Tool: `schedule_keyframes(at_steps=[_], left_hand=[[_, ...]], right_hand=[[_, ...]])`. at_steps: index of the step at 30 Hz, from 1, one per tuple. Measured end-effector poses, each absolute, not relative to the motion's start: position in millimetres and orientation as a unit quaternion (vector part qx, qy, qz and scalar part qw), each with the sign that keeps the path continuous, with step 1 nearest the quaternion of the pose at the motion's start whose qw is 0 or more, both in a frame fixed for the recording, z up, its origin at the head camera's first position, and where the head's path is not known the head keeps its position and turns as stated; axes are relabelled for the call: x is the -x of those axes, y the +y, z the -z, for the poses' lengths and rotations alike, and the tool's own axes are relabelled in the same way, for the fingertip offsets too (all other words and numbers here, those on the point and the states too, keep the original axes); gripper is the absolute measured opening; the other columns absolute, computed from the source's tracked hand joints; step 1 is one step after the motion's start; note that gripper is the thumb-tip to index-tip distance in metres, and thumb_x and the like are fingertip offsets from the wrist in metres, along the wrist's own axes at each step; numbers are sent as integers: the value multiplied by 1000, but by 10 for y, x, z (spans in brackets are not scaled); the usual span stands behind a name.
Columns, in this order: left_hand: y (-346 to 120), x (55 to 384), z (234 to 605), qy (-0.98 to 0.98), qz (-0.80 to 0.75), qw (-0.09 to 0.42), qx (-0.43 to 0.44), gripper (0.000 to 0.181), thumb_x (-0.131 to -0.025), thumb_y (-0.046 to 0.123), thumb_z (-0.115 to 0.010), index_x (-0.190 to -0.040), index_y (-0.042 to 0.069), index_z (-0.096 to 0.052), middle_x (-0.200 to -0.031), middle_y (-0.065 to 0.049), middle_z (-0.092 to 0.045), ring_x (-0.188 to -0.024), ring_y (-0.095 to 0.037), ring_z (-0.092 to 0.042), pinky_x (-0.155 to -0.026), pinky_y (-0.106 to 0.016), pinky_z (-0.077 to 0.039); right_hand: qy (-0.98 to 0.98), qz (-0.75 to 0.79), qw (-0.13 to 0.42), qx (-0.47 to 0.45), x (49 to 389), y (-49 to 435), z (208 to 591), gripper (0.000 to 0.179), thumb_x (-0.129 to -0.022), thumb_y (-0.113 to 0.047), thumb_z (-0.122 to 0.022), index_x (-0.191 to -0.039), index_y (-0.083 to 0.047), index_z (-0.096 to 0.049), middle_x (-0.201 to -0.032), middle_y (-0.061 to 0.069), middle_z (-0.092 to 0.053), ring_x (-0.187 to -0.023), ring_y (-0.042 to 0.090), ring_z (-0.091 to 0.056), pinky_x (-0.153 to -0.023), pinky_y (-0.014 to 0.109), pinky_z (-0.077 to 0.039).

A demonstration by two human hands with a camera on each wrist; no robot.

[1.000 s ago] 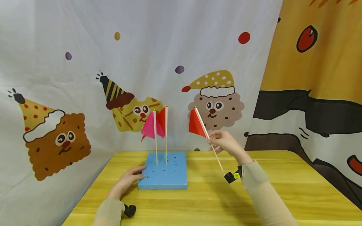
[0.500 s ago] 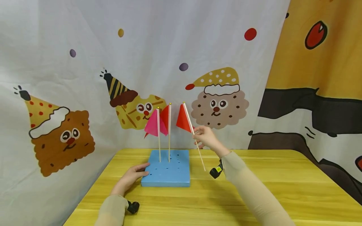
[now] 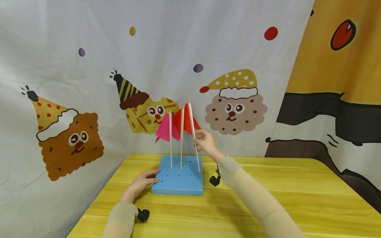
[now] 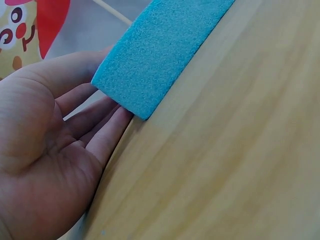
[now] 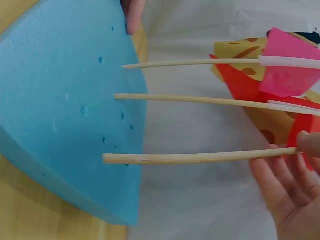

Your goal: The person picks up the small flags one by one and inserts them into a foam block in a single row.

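Between thumb and fingers my right hand (image 3: 205, 142) pinches the thin wooden stick of a red flag (image 3: 187, 122). The stick's lower end is over the right side of a blue foam block (image 3: 175, 186); whether it touches the foam I cannot tell. A pink flag (image 3: 163, 129) and another red flag (image 3: 178, 119) stand upright in the block, left of the held one. My left hand (image 3: 142, 183) rests at the block's left edge, thumb on top. In the left wrist view its fingers (image 4: 107, 135) lie loosely extended against the foam (image 4: 150, 60).
Several small holes dot the block's top (image 5: 85, 110). Beneath it is a wooden table (image 3: 253, 198). A white cloth with cartoon biscuits (image 3: 235, 112) hangs behind the table.
My right hand has carried the red flag leftward, from beside the block to over its right side, and the stick is now more upright. The left hand stays at the block's edge.
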State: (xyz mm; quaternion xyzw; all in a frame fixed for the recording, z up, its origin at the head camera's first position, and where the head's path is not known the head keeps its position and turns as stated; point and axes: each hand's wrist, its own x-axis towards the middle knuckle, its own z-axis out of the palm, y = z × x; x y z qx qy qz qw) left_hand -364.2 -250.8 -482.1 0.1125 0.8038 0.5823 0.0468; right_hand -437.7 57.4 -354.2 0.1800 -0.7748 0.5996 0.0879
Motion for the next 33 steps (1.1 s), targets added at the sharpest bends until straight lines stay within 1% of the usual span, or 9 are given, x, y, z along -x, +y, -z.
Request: schedule_keyframes(at_steps=[3, 7, 8, 15, 24, 26, 31, 32, 33], left_hand=[[-2508, 3636, 4823, 805, -581, 46, -115, 53, -92, 20, -68, -141, 7, -52, -146, -18, -44, -136, -39, -35, -108, -54, -32], [-2503, 3638, 4829, 804, -582, 49, -115, 53, -92, 20, -68, -141, 7, -52, -146, -18, -44, -136, -39, -35, -108, -54, -32], [-2501, 3638, 4832, 803, -583, 50, -112, 53, -92, 20, -69, -141, 8, -52, -146, -18, -44, -136, -38, -35, -108, -54, -32], [-2503, 3639, 4830, 800, -587, 55, -108, 53, -92, 19, -68, -141, 6, -52, -147, -19, -42, -137, -39, -33, -109, -54, -32], [-2507, 3654, 4837, 800, -586, 56, -115, 54, -93, 20, -67, -142, 6, -51, -147, -19, -42, -138, -39, -33, -109, -54, -31], [-2511, 3658, 4841, 799, -587, 56, -115, 53, -93, 20, -67, -142, 6, -51, -147, -19, -42, -138, -38, -33, -109, -54, -31], [-2515, 3658, 4840, 800, -585, 54, -119, 53, -93, 20, -67, -142, 6, -51, -148, -19, -41, -138, -38, -33, -109, -54, -32], [-2514, 3657, 4838, 800, -586, 55, -118, 53, -93, 20, -67, -142, 6, -51, -148, -19, -41, -138, -38, -32, -109, -54, -31], [-2513, 3656, 4839, 800, -586, 56, -118, 53, -93, 20, -67, -142, 6, -51, -148, -19, -41, -138, -38, -32, -109, -54, -31]], right_hand=[[-763, -613, 98, -179, 4405, 502, 3591, 21, -92, -4, -65, -113, -3, -60, -92, 13, -64, -83, 42, -66, -62, 45, -59], [-745, -632, 113, -183, 4461, 452, 3665, 22, -92, -4, -65, -114, -2, -60, -91, 14, -64, -82, 42, -66, -68, 55, -56], [-742, -635, 117, -182, 4473, 444, 3683, 22, -92, -3, -65, -113, -2, -60, -90, 14, -63, -82, 42, -67, -68, 56, -56], [-725, -652, 131, -179, 4540, 403, 3793, 21, -92, 0, -63, -113, -3, -59, -89, 15, -62, -86, 50, -63, -68, 58, -55], [-733, -643, 133, -180, 4588, 398, 3869, 21, -93, -1, -63, -113, -4, -58, -90, 14, -62, -84, 45, -65, -69, 58, -55], [-734, -641, 134, -180, 4580, 395, 3860, 21, -93, -2, -63, -113, -5, -59, -90, 14, -62, -84, 45, -65, -69, 57, -55], [-742, -630, 143, -179, 4553, 370, 3855, 21, -93, -2, -64, -113, -5, -60, -89, 14, -64, -78, 36, -68, -60, 39, -59], [-745, -627, 143, -179, 4546, 364, 3862, 21, -93, -2, -64, -113, -4, -60, -89, 14, -64, -77, 34, -68, -58, 37, -58], [-745, -627, 141, -177, 4538, 359, 3869, 21, -93, -2, -64, -113, -4, -60, -89, 14, -64, -76, 32, -68, -59, 37, -58]])
